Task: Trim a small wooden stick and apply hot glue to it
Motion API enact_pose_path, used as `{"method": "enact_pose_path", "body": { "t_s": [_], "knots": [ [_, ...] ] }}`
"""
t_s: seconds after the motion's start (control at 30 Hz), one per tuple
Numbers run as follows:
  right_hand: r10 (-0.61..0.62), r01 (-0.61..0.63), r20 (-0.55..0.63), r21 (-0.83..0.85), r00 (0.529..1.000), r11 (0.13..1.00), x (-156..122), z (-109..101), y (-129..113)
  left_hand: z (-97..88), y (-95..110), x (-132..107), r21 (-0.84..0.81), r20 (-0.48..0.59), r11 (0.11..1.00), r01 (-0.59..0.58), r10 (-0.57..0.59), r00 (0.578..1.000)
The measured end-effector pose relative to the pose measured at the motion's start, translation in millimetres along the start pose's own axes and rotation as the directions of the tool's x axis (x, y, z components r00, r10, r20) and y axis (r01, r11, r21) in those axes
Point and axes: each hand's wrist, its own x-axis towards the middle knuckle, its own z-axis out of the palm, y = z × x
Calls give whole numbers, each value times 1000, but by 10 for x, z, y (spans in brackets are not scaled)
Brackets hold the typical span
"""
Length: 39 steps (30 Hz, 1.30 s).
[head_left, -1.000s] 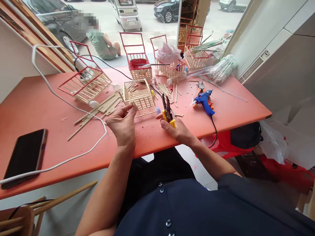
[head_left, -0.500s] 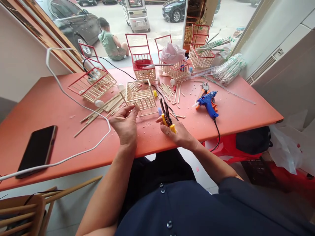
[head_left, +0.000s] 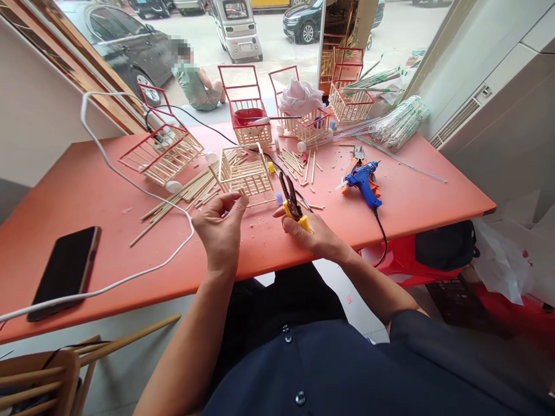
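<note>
My right hand (head_left: 315, 234) grips the yellow handles of a pair of pliers (head_left: 291, 202), jaws pointing away from me over the orange table (head_left: 78, 190). My left hand (head_left: 221, 228) is raised beside it with fingers curled in a pinch; whatever is between the fingertips is too small to make out. Just beyond both hands stands an unpainted basket of wooden sticks (head_left: 243, 171). Loose wooden sticks (head_left: 182, 196) lie to its left.
A blue glue gun (head_left: 363, 182) with a black cord lies to the right. Red-framed stick baskets (head_left: 162, 147) stand at the back and left. A black phone (head_left: 65, 271) and a white cable (head_left: 130, 185) are on the left. Bundled straws (head_left: 399, 121) lie far right. A person sits outside the window.
My left hand's fingers have curled further into a pinch. The view has shifted slightly; the pliers stay in my right hand.
</note>
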Motion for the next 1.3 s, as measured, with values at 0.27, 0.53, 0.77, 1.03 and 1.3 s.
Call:
{"method": "enact_pose_path", "body": {
  "t_s": [0.27,0.53,0.77,1.03,1.3],
  "knots": [
    [156,-99,190,-281,969,955,-132,-258,-253,-276,353,-246,-154,306,976,153,-100,947],
    [347,-173,282,-497,894,850,-112,-312,-571,-458,324,-272,-181,509,929,323,-192,839],
    [479,-251,263,-593,838,765,-93,-206,-804,-474,298,-298,-245,557,886,393,-203,805],
    [484,-267,220,-610,847,746,-85,-88,-758,-525,286,-302,-292,542,881,373,-169,823],
    [451,-253,189,-615,872,747,-96,-38,-722,-544,276,-328,-280,510,903,327,-148,847]
  ]
}}
